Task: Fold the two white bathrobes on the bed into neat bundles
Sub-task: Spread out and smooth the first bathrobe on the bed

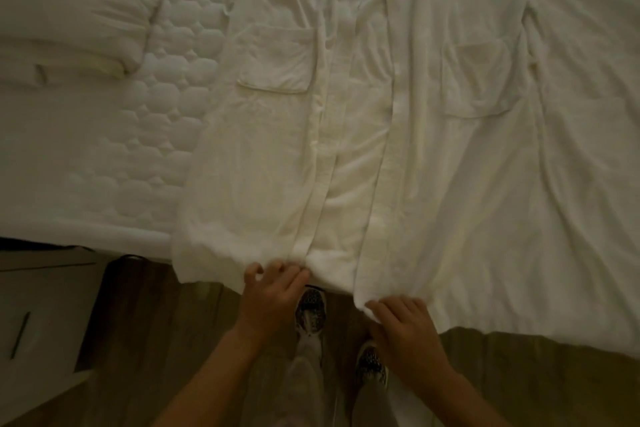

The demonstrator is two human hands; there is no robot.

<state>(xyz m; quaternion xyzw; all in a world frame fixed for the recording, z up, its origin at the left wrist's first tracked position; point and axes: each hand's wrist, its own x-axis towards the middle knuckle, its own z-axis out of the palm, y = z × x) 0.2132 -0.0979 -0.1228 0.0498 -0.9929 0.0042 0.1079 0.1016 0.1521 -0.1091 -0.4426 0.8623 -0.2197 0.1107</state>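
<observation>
Both hands are down at the bottom hem of a white bathrobe (263,163) that's spread flat on the bed. The left hand (273,291) has its fingers curled over the hem where the left front panel's edge band ends, thumb and fingertips loosely bunched against the cloth; can't really tell if it's pinching the fabric or just resting on it. The right hand (403,326) sits at the corner of the right front panel, fingers spread and lying flat on the hem, not clamped on anything as far as I can see.

Moving up from the hands, the robe lies open-front up, the two panels parted so a strip of the inner back shows between them. There's a patch pocket (277,59) above the left hand and another pocket (476,78) above the right hand. The hem hangs slightly over the bed edge.

Left of the left hand the quilted mattress (145,135) is bare, and farther up-left sits a pile of folded white bedding (69,10). Right of the right hand it's a wrinkled white sheet (588,149). Below the hands: wooden floor (166,315) and two patterned sneakers (311,310).
</observation>
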